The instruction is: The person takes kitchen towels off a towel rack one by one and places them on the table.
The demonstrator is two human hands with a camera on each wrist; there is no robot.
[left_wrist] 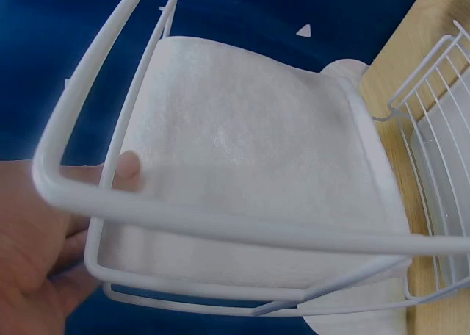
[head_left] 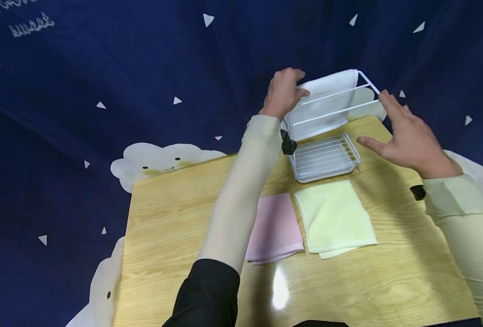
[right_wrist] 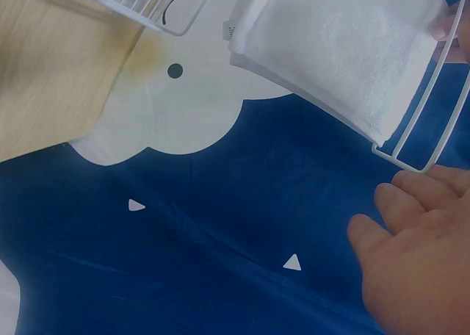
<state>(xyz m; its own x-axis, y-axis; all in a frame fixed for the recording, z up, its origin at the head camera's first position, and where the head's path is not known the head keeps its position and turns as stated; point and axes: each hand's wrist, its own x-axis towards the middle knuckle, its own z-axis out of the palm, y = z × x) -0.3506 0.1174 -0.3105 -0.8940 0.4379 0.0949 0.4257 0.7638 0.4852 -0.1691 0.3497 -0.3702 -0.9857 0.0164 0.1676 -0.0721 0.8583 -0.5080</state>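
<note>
A white towel [head_left: 325, 102] hangs over the top bar of a white wire rack [head_left: 367, 81]. At its upper left corner is my left hand [head_left: 283, 93], thumb on the near side and fingers at the top, pinching the edge. In the left wrist view a fingertip [left_wrist: 128, 166] lies against the towel behind a rack bar. My right hand [head_left: 415, 136] is at the rack's right end, fingers extended and thumb spread away, with fingertips right at the bar. Nothing is held in it. The right wrist view shows the towel [right_wrist: 338, 52] draped near that end.
Below the bars, the rack's wire shelf [head_left: 325, 156] stands over a tray on the wooden table [head_left: 176, 218]. In front of it lie a folded pink towel [head_left: 276, 227] and a folded pale yellow towel [head_left: 335, 215]. A dark blue curtain [head_left: 123, 81] hangs behind.
</note>
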